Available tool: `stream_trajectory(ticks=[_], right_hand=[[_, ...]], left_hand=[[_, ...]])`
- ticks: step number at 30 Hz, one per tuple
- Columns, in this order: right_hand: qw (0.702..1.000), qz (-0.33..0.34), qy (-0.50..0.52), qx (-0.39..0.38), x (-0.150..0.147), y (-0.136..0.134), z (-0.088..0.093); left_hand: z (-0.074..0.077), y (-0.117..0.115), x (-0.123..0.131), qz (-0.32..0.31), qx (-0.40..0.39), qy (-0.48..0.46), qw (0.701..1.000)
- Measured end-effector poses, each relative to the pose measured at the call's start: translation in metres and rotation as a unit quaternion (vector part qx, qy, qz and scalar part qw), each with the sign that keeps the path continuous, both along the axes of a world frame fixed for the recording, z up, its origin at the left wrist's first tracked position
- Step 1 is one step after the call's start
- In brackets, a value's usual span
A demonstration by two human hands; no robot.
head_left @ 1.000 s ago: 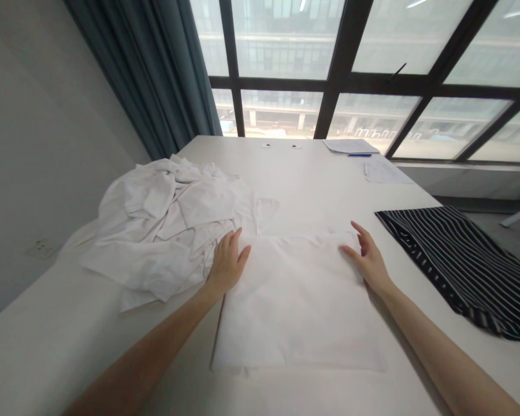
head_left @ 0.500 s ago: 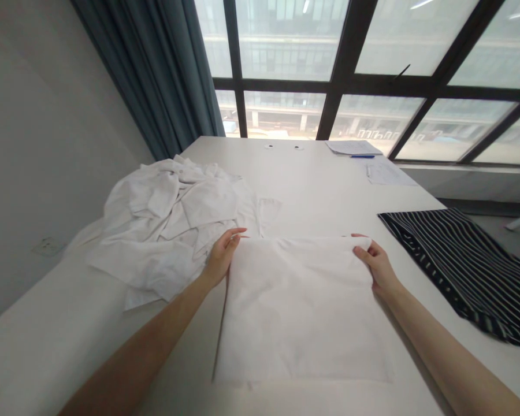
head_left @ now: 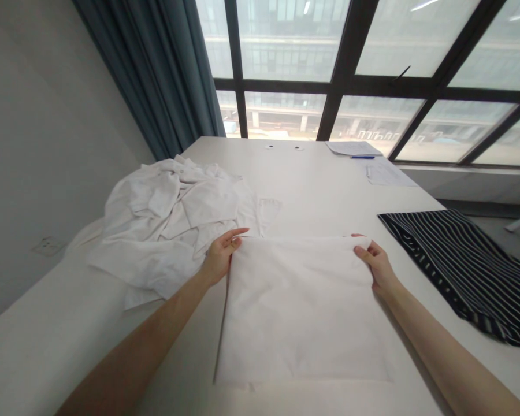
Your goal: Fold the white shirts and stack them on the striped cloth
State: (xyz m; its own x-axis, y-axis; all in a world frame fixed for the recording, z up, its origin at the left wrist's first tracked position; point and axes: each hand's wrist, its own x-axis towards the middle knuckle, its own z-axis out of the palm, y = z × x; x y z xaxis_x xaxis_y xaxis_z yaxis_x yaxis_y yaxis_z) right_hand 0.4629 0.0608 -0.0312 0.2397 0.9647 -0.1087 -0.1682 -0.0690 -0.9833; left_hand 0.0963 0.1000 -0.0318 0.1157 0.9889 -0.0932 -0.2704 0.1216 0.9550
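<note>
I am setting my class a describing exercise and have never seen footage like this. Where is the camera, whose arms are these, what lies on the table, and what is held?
No machine here: a person works with two bare hands. The picture comes from a camera worn on the person's head, looking forward and down, so the arms reach in from below. On the white table lies a flat white cloth. The left hand pinches its far left corner, the right hand its far right corner. To the left sits a crumpled pile of white clothes; to the right lies a striped cloth. At the far edge are papers and a blue pen.
</note>
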Motion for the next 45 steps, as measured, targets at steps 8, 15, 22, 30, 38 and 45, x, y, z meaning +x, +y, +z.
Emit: stream_trajectory(ticks=[8, 15, 22, 30, 38, 45], right_hand=[[1.0, -0.018, -0.017, -0.017, 0.011, 0.003, -0.001], [0.999, 0.042, 0.003, -0.011, 0.009, 0.001, 0.0], [0.998, 0.052, -0.021, -0.028, 0.011, 0.001, -0.002], [0.999, 0.017, -0.039, -0.031, 0.011, 0.002, -0.001], [0.998, 0.03, -0.047, -0.027, 0.009, 0.003, -0.002], [0.997, 0.046, -0.053, -0.028, 0.009, 0.003, -0.002]], left_hand=[[0.023, 0.0, -0.013, -0.167, -0.019, -0.091, 0.981], [0.034, 0.002, -0.027, -0.213, 0.013, 0.064, 0.975], [0.052, 0.0, -0.029, -0.242, 0.11, 0.239, 0.934], [0.038, 0.0, -0.031, -0.225, 0.089, 0.257, 0.936], [0.028, 0.007, -0.042, -0.241, -0.03, 0.181, 0.953], [0.05, 0.003, -0.036, -0.287, 0.013, 0.226, 0.931]])
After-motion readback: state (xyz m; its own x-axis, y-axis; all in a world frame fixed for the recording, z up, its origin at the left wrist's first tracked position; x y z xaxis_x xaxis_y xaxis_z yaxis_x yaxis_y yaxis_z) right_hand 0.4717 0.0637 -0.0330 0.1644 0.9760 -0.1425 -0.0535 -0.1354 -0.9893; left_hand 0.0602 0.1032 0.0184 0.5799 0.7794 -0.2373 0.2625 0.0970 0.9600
